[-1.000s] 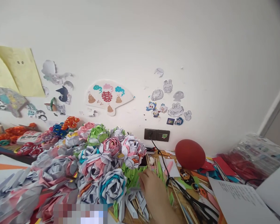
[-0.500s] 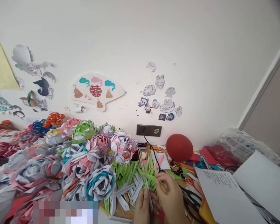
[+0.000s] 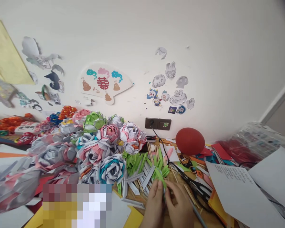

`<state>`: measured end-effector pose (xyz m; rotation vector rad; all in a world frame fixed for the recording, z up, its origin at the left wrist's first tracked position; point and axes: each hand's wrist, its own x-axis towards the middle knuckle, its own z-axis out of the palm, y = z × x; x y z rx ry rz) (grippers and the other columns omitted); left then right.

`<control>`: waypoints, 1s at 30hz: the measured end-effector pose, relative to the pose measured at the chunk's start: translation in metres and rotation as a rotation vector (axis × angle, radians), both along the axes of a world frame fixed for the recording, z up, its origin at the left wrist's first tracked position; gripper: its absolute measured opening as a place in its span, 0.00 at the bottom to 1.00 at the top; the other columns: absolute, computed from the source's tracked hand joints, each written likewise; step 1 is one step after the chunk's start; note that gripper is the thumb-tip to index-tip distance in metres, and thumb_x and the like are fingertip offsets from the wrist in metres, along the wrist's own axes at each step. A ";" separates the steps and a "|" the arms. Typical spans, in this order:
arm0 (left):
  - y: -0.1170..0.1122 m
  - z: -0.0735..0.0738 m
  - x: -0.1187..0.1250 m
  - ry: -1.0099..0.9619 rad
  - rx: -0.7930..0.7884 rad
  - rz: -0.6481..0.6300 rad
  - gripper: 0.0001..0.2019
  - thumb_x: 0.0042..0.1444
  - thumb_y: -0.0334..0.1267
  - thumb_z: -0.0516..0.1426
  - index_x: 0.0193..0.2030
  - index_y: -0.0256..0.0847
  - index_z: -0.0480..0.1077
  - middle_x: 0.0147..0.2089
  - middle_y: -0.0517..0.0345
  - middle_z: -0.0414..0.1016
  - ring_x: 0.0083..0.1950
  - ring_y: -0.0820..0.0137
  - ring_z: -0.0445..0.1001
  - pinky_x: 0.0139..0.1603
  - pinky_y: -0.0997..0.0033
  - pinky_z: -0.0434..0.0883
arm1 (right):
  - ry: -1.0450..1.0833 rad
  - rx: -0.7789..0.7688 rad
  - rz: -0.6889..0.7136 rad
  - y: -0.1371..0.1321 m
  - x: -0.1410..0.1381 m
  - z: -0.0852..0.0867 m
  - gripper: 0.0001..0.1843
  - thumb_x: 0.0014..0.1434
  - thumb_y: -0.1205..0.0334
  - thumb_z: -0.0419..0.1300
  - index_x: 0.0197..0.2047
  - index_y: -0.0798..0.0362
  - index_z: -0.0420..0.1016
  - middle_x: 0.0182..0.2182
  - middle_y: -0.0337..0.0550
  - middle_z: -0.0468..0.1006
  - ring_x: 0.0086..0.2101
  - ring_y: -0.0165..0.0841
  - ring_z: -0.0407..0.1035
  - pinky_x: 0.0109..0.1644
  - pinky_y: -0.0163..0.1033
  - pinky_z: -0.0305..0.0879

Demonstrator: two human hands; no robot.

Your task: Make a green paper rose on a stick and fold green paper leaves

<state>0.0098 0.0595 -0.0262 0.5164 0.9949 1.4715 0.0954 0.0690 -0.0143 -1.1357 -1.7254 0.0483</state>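
Observation:
My left hand [image 3: 154, 198] is closed, its thumb and fingers pinching a green folded paper strip [image 3: 159, 174] near its lower end. Right beside it, my right hand [image 3: 177, 201] has its fingertips pressed together on the same green paper. Below the fingertips a thin dark edge shows between the hands; what it is I cannot make out. More green folded strips [image 3: 134, 163] and white folded strips [image 3: 147, 177] lie just past the left hand, over several wooden sticks [image 3: 153, 153].
Many folded paper flowers [image 3: 112, 169] are heaped on the left. Black-handled scissors [image 3: 199, 186] and a printed sheet [image 3: 228, 190] lie to the right. A red balloon [image 3: 190, 141] rests by the wall, near a socket [image 3: 158, 123] with a black cable running onto the table.
The view has shifted, so the scene sits higher and further right. My right hand has come down from the upper end of the green paper, and the two hands are closer together.

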 end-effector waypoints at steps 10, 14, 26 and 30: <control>-0.002 0.009 0.003 0.023 0.053 -0.036 0.20 0.46 0.57 0.60 0.36 0.42 0.70 0.33 0.55 0.75 0.43 0.61 0.74 0.44 0.64 0.69 | 0.076 -0.203 0.068 -0.003 -0.001 0.000 0.14 0.60 0.57 0.51 0.40 0.51 0.76 0.26 0.43 0.77 0.25 0.34 0.72 0.28 0.35 0.70; -0.002 0.012 -0.002 0.052 0.074 -0.079 0.19 0.45 0.56 0.62 0.31 0.41 0.68 0.29 0.61 0.72 0.38 0.65 0.73 0.43 0.67 0.68 | 0.091 -0.205 0.082 -0.002 -0.001 -0.003 0.14 0.60 0.58 0.51 0.40 0.50 0.77 0.31 0.45 0.80 0.30 0.35 0.75 0.33 0.36 0.72; 0.001 0.018 -0.007 0.145 0.103 -0.120 0.18 0.45 0.53 0.63 0.27 0.41 0.67 0.24 0.65 0.67 0.30 0.70 0.67 0.33 0.74 0.64 | 0.079 -0.225 0.083 -0.001 0.008 0.010 0.16 0.61 0.62 0.49 0.46 0.52 0.75 0.39 0.48 0.77 0.41 0.37 0.72 0.44 0.41 0.70; -0.001 0.018 -0.002 0.142 0.106 -0.203 0.20 0.46 0.53 0.63 0.23 0.41 0.62 0.18 0.69 0.62 0.21 0.75 0.60 0.24 0.76 0.59 | 0.045 -0.158 0.137 0.004 0.017 0.014 0.19 0.62 0.62 0.49 0.54 0.49 0.70 0.45 0.48 0.74 0.46 0.37 0.69 0.49 0.42 0.67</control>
